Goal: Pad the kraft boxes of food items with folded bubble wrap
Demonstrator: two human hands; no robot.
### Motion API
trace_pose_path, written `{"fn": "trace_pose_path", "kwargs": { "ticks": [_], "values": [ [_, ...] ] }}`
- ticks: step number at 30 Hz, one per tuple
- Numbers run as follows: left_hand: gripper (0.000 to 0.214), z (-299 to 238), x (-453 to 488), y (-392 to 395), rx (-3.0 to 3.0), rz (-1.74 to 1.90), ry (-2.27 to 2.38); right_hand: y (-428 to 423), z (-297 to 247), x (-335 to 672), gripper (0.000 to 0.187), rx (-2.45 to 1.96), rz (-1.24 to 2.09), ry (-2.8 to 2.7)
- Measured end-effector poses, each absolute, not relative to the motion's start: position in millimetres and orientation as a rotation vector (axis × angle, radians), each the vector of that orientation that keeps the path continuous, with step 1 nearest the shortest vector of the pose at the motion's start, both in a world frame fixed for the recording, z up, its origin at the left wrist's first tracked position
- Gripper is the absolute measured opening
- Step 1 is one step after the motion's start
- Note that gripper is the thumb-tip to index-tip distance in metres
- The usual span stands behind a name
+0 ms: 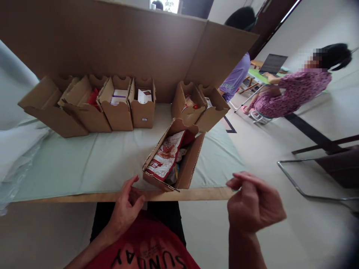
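The left hand [126, 209] is hovering with its fingers loosely spread and lightly bent, thumb and forefinger apart, gripping nothing. Its fingertips are sitting right at the bare wooden table edge [202, 194]. The right hand [254, 205] is curling into a loose fist, the thumb pressing against the forefinger. Whether anything thin is pinched there cannot be told.

Just beyond the left fingertips, and between the two hands, an open corrugated cardboard box [192, 160] is lying at a slant, its near corner reaching the table edge. A glossy, crinkled snack packet [165, 155] printed in red and white is resting inside it on top of smaller wrappers.

A smooth pale-green cloth [98, 160] is stretching away from the fingers under the box. Well beyond the fingertips, a row of small notched cardboard boxes [117, 112] is standing open-topped, with two more boxes [207, 112] just behind the slanted one. A tall, flat cardboard sheet [126, 45] is rising behind them all. Off past the right knuckles, a bent metal chair frame [297, 186] is standing on the pale floor.
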State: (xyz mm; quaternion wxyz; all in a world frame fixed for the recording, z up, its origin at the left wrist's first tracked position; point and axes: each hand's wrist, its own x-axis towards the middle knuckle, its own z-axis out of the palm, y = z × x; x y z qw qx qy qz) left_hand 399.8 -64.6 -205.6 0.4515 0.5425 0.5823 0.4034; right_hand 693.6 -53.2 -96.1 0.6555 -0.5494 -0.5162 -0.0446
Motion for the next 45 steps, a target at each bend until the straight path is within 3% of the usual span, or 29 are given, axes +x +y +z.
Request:
{"fn": "trace_pose_path", "kwargs": {
  "ticks": [2,6,10,15,22,28,33,36,40,45],
  "values": [
    [0.07,-209.6,414.2,-78.9,1.343,0.953,1.344,-24.1,-105.0,711.0,0.02,-1.348,0.007,-1.173],
    [0.086,-219.3,440.9,-97.4,1.365,0.968,1.225,51.0,-136.5,724.2,0.063,-1.424,0.639,-1.459],
    [0.093,-221.9,446.9,-94.3,1.467,0.994,1.248,89.4,-165.5,720.5,0.059,-1.28,1.045,-1.515],
    [0.095,-208.4,435.2,-40.8,1.553,1.079,1.338,62.8,-193.3,710.2,0.066,-1.203,0.983,-1.38],
    [0.06,-197.2,417.6,83.0,1.436,1.191,1.324,43.1,-218.6,669.5,0.084,-1.219,0.838,-1.274],
    [0.062,-188.6,412.8,141.5,1.435,1.227,1.321,62.0,-219.3,649.0,0.083,-1.171,0.815,-1.246],
    [0.074,-187.8,410.0,133.0,1.483,1.229,1.336,60.3,-220.6,654.8,0.08,-1.219,0.806,-1.14],
    [0.08,-196.9,388.6,107.6,1.573,1.205,1.421,48.3,-223.7,661.2,0.078,-1.46,0.772,-0.962],
    [0.054,-214.8,334.9,55.5,1.61,1.204,1.744,36.4,-223.5,662.8,0.065,-1.629,0.887,-1.084],
    [0.032,-209.2,240.3,13.1,1.617,1.107,2.269,56.1,-220.7,658.0,0.085,-1.594,0.927,-1.182]
  ]
}}
